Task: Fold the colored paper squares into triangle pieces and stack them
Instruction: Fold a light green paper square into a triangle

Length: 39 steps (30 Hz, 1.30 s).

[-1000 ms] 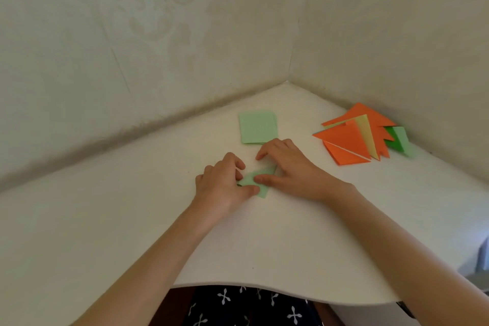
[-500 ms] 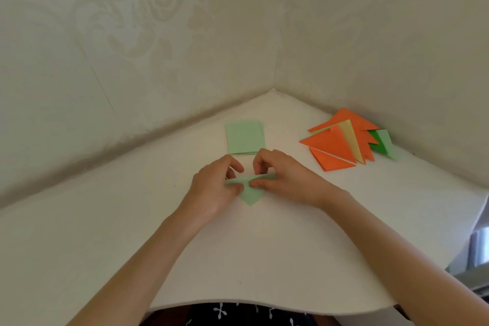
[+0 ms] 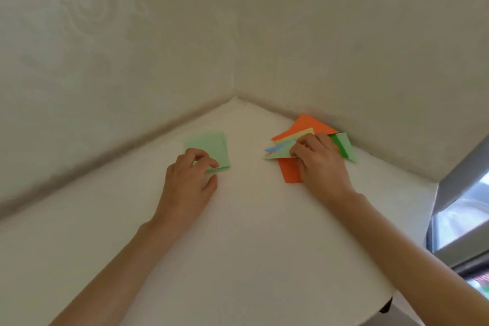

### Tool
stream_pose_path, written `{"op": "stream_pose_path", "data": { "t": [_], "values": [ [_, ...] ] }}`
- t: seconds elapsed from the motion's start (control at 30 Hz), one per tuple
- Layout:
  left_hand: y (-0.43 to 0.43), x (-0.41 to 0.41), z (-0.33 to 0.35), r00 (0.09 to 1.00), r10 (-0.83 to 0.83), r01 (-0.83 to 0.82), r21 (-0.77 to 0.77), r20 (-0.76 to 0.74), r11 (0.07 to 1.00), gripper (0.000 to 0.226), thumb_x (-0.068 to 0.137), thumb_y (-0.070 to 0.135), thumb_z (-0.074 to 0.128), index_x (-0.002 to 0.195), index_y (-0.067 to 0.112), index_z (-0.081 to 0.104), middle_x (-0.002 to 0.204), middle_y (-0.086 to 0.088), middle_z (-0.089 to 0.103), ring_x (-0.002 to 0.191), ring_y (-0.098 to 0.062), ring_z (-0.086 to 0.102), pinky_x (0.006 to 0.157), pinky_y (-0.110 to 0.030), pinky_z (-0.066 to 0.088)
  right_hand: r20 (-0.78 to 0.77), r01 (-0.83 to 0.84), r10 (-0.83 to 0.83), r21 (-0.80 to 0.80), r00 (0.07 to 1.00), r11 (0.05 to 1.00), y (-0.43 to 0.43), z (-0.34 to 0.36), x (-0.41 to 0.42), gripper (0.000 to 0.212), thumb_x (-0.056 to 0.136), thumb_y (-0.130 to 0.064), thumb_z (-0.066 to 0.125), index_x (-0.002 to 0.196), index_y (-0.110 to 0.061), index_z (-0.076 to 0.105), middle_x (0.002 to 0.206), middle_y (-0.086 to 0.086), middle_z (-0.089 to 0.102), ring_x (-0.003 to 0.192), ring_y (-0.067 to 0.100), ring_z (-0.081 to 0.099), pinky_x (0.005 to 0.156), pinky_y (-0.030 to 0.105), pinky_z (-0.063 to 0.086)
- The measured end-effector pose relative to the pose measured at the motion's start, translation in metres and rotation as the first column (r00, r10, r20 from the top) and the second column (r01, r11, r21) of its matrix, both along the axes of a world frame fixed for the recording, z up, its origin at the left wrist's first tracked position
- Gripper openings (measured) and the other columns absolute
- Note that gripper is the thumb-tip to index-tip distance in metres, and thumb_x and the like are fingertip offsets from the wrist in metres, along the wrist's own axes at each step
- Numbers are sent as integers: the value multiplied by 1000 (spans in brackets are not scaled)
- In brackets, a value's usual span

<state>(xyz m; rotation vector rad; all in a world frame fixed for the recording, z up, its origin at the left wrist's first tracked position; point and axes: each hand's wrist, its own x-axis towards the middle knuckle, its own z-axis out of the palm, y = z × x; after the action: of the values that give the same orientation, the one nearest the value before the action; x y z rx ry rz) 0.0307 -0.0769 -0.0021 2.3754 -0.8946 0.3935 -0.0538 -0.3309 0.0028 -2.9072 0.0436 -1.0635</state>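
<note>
A small pile of light green paper squares point(image 3: 209, 145) lies on the white table point(image 3: 238, 219), left of the corner. My left hand point(image 3: 189, 180) pinches the near edge of the top green square. At the right, against the wall, lies a stack of folded triangles point(image 3: 307, 127) in orange, yellow and green. My right hand point(image 3: 320, 164) holds a folded light green triangle point(image 3: 280, 152) on top of that stack, its fingers curled on the piece. A bit of blue paper shows beside the triangle.
Two patterned walls meet in a corner point(image 3: 235, 98) right behind the papers. The table's curved front edge point(image 3: 370, 309) runs at the lower right. A grey shiny object point(image 3: 460, 219) stands off the table at the right.
Both hands left the middle of the table. My right hand carried the folded green triangle right onto the stack. My left hand moved back to the green squares and took the top one's edge.
</note>
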Motion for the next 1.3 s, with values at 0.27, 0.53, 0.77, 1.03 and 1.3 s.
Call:
{"op": "stream_pose_path", "data": {
  "t": [0.27, 0.53, 0.77, 1.03, 1.3],
  "values": [
    [8, 9, -11, 993, 70, -69, 17, -98, 997, 24, 87, 10, 65, 110, 11, 70, 121, -6, 63, 109, -30, 57, 97, -45, 42, -208, 98, -50, 227, 977, 969, 4, -3, -4, 35, 73, -14, 43, 86, -13, 76, 92, 6, 67, 90, 35, 54, 80, 35, 34],
    [15, 10, -1, 993, 42, -34, 72, -113, 997, 22, 88, 22, 65, 108, 12, 69, 105, -5, 67, 96, -27, 61, 86, -37, 44, -144, -272, 288, 126, 947, 954, 78, 33, 25, 32, 85, -18, 47, 106, -10, 68, 103, 7, 64, 94, 29, 55, 80, 35, 43],
    [36, 12, 4, 999, 37, -37, 31, 1, 999, 25, 89, 23, 50, 90, 11, 72, 83, -3, 67, 71, -26, 63, 69, -23, 39, -376, -370, 417, 193, 828, 909, 99, 3, 61, 35, 89, -30, 48, 102, -6, 70, 101, 12, 70, 95, 34, 64, 85, 39, 49],
    [53, 3, 18, 986, -21, 13, 52, 164, 999, 20, 85, 19, 49, 86, 15, 69, 84, 2, 65, 67, -21, 62, 75, -22, 35, -107, -473, 474, 44, 874, 880, 99, 17, 48, 26, 90, -20, 51, 98, -10, 74, 92, 6, 71, 84, 30, 65, 68, 38, 52],
    [85, -27, 3, 982, -169, 144, 256, 79, 956, 32, 87, 34, 43, 86, 21, 72, 84, 9, 66, 67, -13, 61, 69, -19, 32, -250, -618, 575, -149, 779, 772, 117, 0, 1, 24, 94, -14, 48, 85, -3, 67, 82, 13, 65, 74, 32, 62, 67, 38, 51]
  ]
}}
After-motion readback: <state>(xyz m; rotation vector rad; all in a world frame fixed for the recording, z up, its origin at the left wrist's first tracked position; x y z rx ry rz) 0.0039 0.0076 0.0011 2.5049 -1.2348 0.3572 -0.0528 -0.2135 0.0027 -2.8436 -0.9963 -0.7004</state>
